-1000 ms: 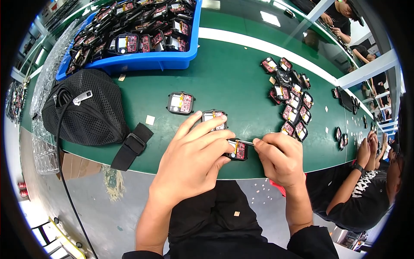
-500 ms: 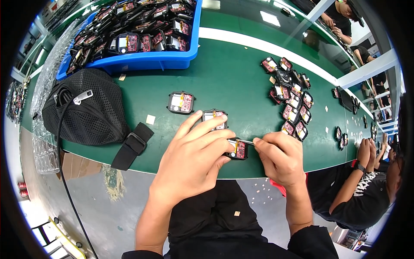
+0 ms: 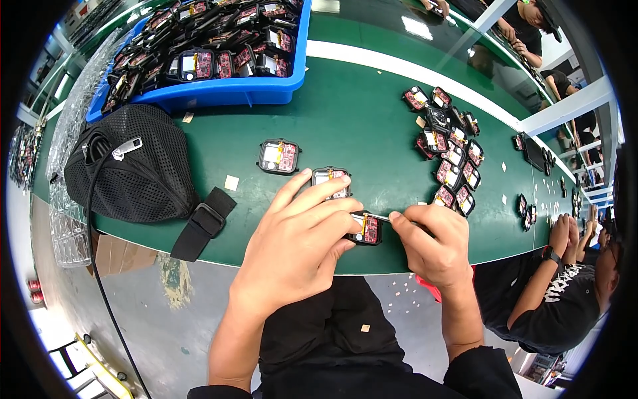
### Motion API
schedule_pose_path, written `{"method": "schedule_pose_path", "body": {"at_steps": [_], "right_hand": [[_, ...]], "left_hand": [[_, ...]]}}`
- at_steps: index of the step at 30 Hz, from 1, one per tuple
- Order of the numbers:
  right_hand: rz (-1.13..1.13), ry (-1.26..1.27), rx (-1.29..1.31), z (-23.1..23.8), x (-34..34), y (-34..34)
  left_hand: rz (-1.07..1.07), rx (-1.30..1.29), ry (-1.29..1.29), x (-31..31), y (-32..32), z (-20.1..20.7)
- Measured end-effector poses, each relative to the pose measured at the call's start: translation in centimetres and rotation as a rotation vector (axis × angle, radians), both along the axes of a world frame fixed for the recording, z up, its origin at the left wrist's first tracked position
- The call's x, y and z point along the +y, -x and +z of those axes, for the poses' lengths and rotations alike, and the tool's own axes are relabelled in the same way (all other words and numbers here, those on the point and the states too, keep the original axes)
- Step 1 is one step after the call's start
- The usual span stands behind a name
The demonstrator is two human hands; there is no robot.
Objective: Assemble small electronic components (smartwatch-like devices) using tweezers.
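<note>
My left hand [image 3: 292, 243] holds a small black watch-like case [image 3: 369, 230] at the table's near edge, its thumb and fingers closed on the left side. A red circuit board and a yellow strip show inside that case. In my right hand [image 3: 432, 241] is a thin metal tool [image 3: 380, 217], pinched between thumb and fingers, its tip at the case's upper edge. Its kind cannot be made out. Under my left fingertips lies a second open case [image 3: 330, 177], partly covered. Another case [image 3: 279, 157] lies just beyond, to the left.
A blue bin [image 3: 266, 93] heaped with similar cases stands at the far left. Nearer are a black mesh bag [image 3: 133, 166] and a black strap [image 3: 203, 225]. More cases [image 3: 449, 174] lie clustered at right. A co-worker's hands [image 3: 563, 238] are farther right.
My hands and the held case stay almost still; the metal tool remains at the case's upper edge. At the far top, another person's hand has come into view.
</note>
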State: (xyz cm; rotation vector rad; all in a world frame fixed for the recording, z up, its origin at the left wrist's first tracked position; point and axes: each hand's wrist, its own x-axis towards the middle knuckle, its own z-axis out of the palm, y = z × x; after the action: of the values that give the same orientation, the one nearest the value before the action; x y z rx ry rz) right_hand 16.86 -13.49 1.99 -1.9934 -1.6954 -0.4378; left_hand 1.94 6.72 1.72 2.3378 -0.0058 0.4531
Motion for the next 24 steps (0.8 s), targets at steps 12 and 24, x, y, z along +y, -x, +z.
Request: {"method": "schedule_pose_path", "body": {"at_steps": [12, 24], "right_hand": [[-0.051, -0.117, 0.260, 0.5, 0.5, 1.2], [-0.070, -0.261, 0.481, 0.5, 2.2, 3.7]], "left_hand": [[-0.035, -0.140, 0.211, 0.9, 0.2, 0.5], [-0.009, -0.399, 1.259, -1.9, 0.7, -1.2]]}}
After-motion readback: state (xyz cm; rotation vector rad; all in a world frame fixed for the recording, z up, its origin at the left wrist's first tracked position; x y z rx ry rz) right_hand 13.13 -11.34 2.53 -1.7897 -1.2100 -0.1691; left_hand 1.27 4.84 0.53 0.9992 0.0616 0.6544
